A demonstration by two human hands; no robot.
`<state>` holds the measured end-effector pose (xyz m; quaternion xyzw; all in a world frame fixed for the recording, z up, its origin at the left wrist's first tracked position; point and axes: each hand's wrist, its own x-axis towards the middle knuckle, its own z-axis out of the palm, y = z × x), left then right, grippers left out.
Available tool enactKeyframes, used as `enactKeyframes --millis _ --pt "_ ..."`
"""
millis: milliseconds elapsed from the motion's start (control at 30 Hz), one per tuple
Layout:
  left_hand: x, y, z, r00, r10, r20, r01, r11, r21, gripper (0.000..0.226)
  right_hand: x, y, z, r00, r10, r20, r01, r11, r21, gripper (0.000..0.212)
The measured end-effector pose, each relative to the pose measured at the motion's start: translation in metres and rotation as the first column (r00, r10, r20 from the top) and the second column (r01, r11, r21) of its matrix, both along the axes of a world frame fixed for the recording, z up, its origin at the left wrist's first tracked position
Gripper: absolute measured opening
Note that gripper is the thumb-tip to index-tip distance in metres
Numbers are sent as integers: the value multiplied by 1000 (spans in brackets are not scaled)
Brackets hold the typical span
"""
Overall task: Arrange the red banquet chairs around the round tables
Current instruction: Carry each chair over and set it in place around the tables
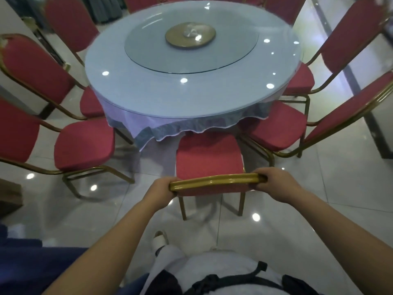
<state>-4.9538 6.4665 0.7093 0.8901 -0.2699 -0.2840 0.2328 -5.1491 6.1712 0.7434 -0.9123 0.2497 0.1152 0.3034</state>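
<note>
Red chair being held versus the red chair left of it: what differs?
The held red padded chair is gripped at its gold top rail by the left hand and right hand; the neighbouring red padded chair is untouched. The held one is seen from behind, the neighbour side-on. Both have gold frames.

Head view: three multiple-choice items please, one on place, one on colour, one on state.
1. Where is the seat of the held chair?
A) front edge at the tablecloth hem of the round table
B) on the tabletop
C) tipped over on the floor

2. What colour is its top rail?
A) black
B) gold
C) white

3. Which hands grip that rail?
A) left only
B) neither
C) both

Answers:
1 A, the seat front meets the hanging cloth.
2 B, the rail shines gold.
3 C, the left hand and the right hand each curl round one end.
</note>
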Motion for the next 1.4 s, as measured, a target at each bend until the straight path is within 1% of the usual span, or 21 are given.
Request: enactKeyframes --millis 100,167,233,367,433,467,500,533,600,633,667,733,800,833,900,967,1200,1400 --pt "4 -8 -1 1000 -5 18 5 1000 15 41 3 -14 -3 999 18 -28 -17 999 34 9" --pt "5 -10 -2 1000 15 23 -15 1000 -10 43 9 -22 -3 999 36 -38 -33 997 67 11" --pt "7 -13 -1 999 47 15 -46 998 -44 40 16 -27 -3 997 56 -53 -51 996 80 16" --pt "17 -22 0 997 66 -32 -67 997 -45 20 27 -32 -1 1000 15 -16 -13 996 87 22" --pt "21 -24 0 998 53 -45 -54 998 -40 19 29 -32 1 1000 2 -24 0 996 93 19" --pt "22 -23 1 998 42 -56 -45 998 -45 23 29 -30 3 999 -1 -41 5 995 98 19" --pt "24 -21 1 997 33 -69 -36 998 -46 30 29 -27 7 997 3 -71 4 995 95 24" --pt "26 -19 0 996 30 -83 -34 999 -42 40 31 -21 13 995 28 -99 -20 997 78 37" --pt "34 -9 -3 990 65 -125 -68 998 -18 66 43 -2 29 978 143 -149 -143 990 9 81" --pt "40 0 -4 985 93 -147 -94 996 0 76 54 11 38 971 193 -145 -194 981 6 95" --pt "47 10 -6 980 120 -159 -119 993 17 83 68 26 46 968 226 -111 -223 974 37 99" --pt "65 35 -8 972 186 -146 -182 982 39 84 104 58 58 962 271 -23 -268 960 86 92" --pt "89 64 -7 957 282 -72 -282 959 9 77 144 94 61 950 310 45 -312 948 64 80" --pt "102 79 -5 942 334 -34 -334 942 -20 74 163 112 59 949 305 81 -310 948 72 76" --pt "133 111 -1 912 410 19 -408 910 -68 71 200 149 51 955 264 137 -282 949 138 70" --pt "163 145 3 891 452 35 -448 890 -80 69 233 187 39 959 242 150 -269 944 193 67" --pt "247 269 16 849 526 -37 -526 839 -140 61 344 306 19 979 176 101 -199 926 320 56" --pt "314 358 23 744 653 -139 -668 730 -142 62 431 389 21 976 164 145 -205 917 342 51"
